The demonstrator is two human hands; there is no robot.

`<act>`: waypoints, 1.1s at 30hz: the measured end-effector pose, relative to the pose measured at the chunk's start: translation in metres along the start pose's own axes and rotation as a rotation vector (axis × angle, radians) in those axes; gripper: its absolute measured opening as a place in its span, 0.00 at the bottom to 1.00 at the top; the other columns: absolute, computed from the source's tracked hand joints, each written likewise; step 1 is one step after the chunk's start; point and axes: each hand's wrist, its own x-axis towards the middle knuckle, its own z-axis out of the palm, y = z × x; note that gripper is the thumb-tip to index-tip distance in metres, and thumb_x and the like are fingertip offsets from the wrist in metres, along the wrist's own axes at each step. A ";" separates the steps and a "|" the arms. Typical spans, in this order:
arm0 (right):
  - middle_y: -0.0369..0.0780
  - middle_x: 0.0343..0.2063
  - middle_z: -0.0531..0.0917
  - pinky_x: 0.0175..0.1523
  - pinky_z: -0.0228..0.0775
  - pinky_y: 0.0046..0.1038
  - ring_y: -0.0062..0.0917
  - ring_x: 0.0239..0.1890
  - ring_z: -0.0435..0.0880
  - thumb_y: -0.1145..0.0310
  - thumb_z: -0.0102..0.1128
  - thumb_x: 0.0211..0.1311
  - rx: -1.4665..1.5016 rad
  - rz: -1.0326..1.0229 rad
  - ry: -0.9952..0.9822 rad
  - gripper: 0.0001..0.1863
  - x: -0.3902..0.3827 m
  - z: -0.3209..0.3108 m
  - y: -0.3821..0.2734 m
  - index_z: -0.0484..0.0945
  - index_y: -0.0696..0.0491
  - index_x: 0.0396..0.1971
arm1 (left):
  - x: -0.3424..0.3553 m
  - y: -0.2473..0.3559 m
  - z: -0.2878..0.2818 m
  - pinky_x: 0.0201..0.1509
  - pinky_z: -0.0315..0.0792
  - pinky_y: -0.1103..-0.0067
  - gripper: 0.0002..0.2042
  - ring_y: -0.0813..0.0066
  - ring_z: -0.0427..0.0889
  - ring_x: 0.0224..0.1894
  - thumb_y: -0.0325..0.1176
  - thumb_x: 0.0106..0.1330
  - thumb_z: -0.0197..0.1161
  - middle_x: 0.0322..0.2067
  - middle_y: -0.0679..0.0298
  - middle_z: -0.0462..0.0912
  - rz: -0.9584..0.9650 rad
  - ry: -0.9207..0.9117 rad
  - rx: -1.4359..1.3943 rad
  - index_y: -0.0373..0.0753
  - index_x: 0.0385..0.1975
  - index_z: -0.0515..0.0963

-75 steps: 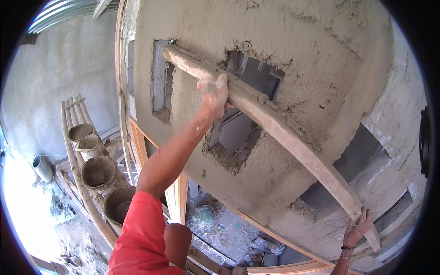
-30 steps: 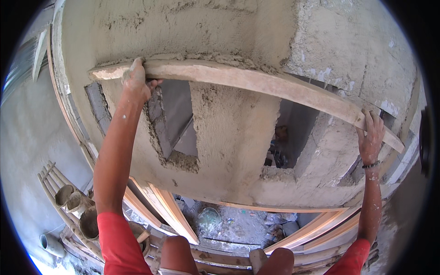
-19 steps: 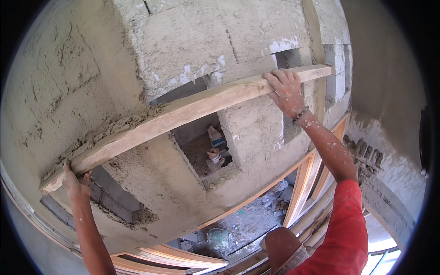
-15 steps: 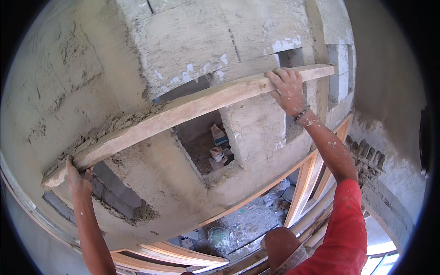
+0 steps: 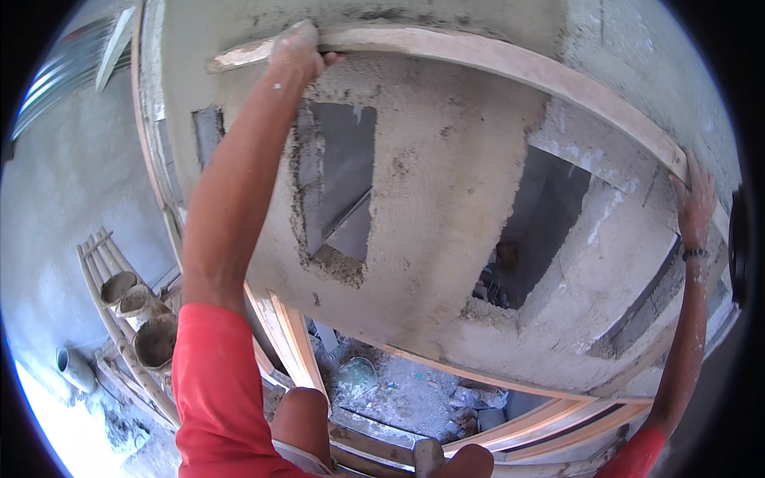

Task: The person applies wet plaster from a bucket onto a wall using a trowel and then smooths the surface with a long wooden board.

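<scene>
A long wooden board [image 5: 494, 57] lies against the upper part of the plastered wall [image 5: 430, 207], appearing curved through the lens. My left hand [image 5: 299, 49] is closed on it near its left end, fingers wrapped round it. My right hand [image 5: 692, 201] holds it toward its right end, fingertips on the wood. Below the board are rough-edged openings, one at centre left [image 5: 343, 195] and one at centre right [image 5: 542, 223], with grey space behind them. The fresh render is beige and rough, while the right part shows paler blockwork with white patches.
A bamboo rack [image 5: 115, 319] with several mortar buckets [image 5: 155, 342] stands at lower left, near a grey cylindrical container [image 5: 72, 366]. Below my knees are bamboo poles, wooden door frames [image 5: 299, 342] and a rubble-strewn floor [image 5: 382, 374]. Corrugated sheeting [image 5: 68, 80] shows at top left.
Both hands keep hold of the board and have raised it higher on the wall since one second ago. My view has swung right and back left in between.
</scene>
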 end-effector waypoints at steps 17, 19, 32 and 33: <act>0.48 0.58 0.65 0.65 0.50 0.43 0.46 0.61 0.59 0.74 0.60 0.54 0.160 0.074 -0.141 0.32 -0.116 -0.012 -0.018 0.62 0.52 0.61 | -0.064 -0.056 0.019 0.16 0.78 0.74 0.25 0.55 0.80 0.30 0.41 0.63 0.53 0.45 0.43 0.67 0.053 0.288 0.057 0.22 0.45 0.59; 0.48 0.58 0.66 0.64 0.51 0.41 0.45 0.60 0.61 0.73 0.59 0.55 0.154 0.065 -0.094 0.31 -0.096 -0.008 -0.013 0.62 0.53 0.60 | -0.045 -0.036 0.020 0.13 0.76 0.75 0.22 0.58 0.79 0.25 0.40 0.64 0.51 0.37 0.45 0.72 0.049 0.219 0.001 0.23 0.43 0.61; 0.45 0.49 0.75 0.57 0.61 0.35 0.40 0.50 0.72 0.62 0.58 0.59 0.177 -0.027 0.156 0.26 0.098 0.003 -0.035 0.67 0.52 0.57 | 0.151 0.121 0.005 0.07 0.66 0.77 0.14 0.61 0.77 0.16 0.42 0.64 0.51 0.24 0.54 0.76 0.090 0.273 0.226 0.35 0.33 0.69; 0.45 0.48 0.75 0.56 0.62 0.35 0.39 0.50 0.72 0.61 0.58 0.58 0.186 -0.041 0.180 0.26 0.113 -0.005 -0.035 0.68 0.51 0.57 | 0.145 0.134 0.003 0.08 0.68 0.75 0.14 0.60 0.78 0.18 0.42 0.64 0.51 0.25 0.54 0.76 0.110 0.290 0.220 0.35 0.33 0.69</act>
